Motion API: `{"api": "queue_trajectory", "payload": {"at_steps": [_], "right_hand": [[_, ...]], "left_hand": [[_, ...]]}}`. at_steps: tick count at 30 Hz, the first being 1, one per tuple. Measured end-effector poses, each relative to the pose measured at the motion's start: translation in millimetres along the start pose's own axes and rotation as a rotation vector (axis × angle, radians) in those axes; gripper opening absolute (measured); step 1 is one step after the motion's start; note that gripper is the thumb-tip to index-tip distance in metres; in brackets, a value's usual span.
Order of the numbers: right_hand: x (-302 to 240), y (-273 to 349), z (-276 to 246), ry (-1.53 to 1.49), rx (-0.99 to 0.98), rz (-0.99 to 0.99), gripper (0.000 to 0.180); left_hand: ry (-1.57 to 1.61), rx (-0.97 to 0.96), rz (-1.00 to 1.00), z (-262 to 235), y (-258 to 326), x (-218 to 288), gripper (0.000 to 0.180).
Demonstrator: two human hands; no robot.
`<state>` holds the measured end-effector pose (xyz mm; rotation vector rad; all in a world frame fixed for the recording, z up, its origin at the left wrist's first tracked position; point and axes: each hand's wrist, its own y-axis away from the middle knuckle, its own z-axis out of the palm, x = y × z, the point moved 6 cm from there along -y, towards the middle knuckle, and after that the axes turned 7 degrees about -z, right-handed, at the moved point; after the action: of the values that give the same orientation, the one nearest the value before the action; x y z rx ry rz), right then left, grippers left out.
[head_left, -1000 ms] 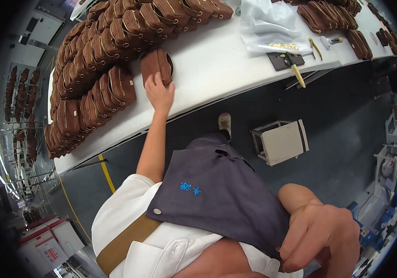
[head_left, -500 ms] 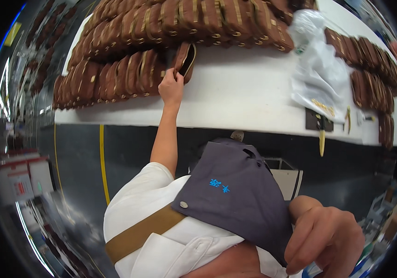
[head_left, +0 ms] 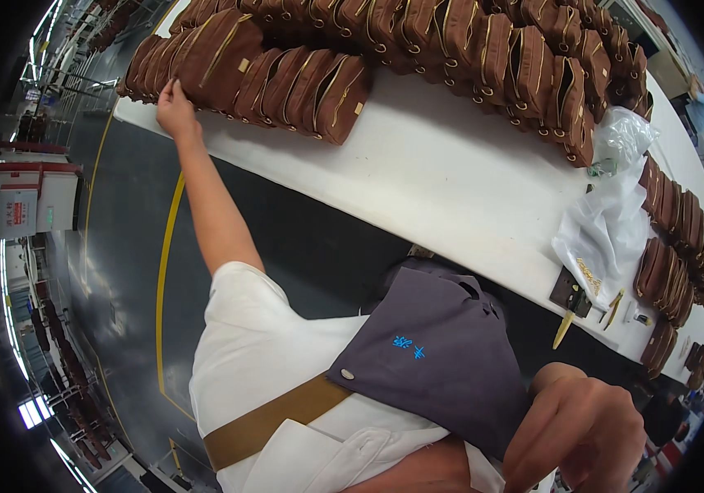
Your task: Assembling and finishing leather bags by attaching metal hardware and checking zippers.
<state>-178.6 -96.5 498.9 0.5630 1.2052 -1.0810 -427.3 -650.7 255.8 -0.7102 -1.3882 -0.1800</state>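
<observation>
And here's the left hand (head_left: 178, 113) stretched right out to the far-left end of the surface (head_left: 467, 189), thumb and fingers pinched at the near-left edge of a brown pouch (head_left: 220, 66)! That pouch leans within the near-left row (head_left: 344, 107), looming larger than its neighbours to the right, its zip line slanting across the face. The step in hand, as I read it, is handling this one pouch among its packed companions. The right hand (head_left: 582, 427) hangs back at the near right, fingers curled beside the dark apron (head_left: 434, 353); I cannot tell whether it grips anything. Across the far side, a bigger bank of pouches (head_left: 496, 57) crowds in, with a clear plastic bag (head_left: 598, 226) off to the right. The next move, I'd judge, calls for a firm pinch and a careful path, since zips and rings sit close enough to snag.
</observation>
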Motion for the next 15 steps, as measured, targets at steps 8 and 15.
{"api": "queue_trajectory", "payload": {"at_steps": [8, 15], "right_hand": [[2.7, -18.5, -4.5, 0.077, -0.025, -0.035, 0.012], [8.6, 40.7, -31.4, -0.108, 0.015, -0.327, 0.014]], "left_hand": [[-0.969, 0.017, 0.001, 20.2, -17.9, -68.5, 0.076], [-0.711, 0.078, 0.079, 13.4, -54.3, -110.4, 0.069]]}}
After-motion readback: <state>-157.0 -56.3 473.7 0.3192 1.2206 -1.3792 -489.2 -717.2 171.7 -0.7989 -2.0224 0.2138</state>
